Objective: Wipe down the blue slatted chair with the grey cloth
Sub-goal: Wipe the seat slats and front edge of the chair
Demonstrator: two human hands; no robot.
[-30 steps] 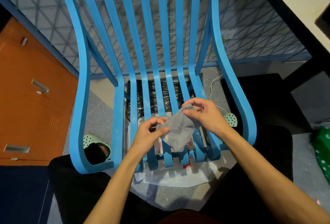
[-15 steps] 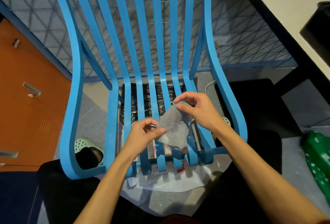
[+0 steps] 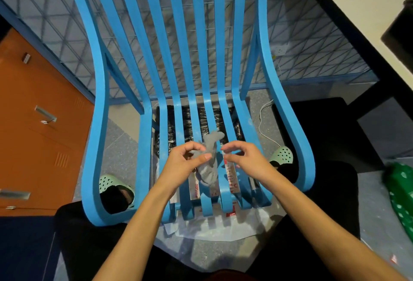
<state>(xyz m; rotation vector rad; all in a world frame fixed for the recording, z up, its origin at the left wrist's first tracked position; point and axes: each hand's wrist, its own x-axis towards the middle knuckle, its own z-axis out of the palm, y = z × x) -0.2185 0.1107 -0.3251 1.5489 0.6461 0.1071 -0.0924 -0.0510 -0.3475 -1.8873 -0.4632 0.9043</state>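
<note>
The blue slatted chair (image 3: 147,124) fills the middle of the view, its curved slats running from the top down to the seat's front edge. Over the seat's middle slats my left hand (image 3: 183,164) pinches the grey cloth (image 3: 209,168) between thumb and fingers. The cloth hangs crumpled, one end sticking up and the rest drooping onto the slats. My right hand (image 3: 245,160) hovers just right of the cloth with fingers curled and apart, holding nothing.
An orange cabinet (image 3: 33,135) with metal handles stands at the left. Mint green clogs (image 3: 114,188) (image 3: 282,157) show under each chair arm. White plastic sheeting (image 3: 212,224) and a black wrapped bundle (image 3: 169,124) lie under the seat. A green spotted bag (image 3: 400,195) sits right; a white cable (image 3: 263,119) trails on the floor.
My right hand has let go of the cloth's upper corner and drawn slightly right. The cloth, stretched between both hands before, now hangs bunched from my left hand alone.
</note>
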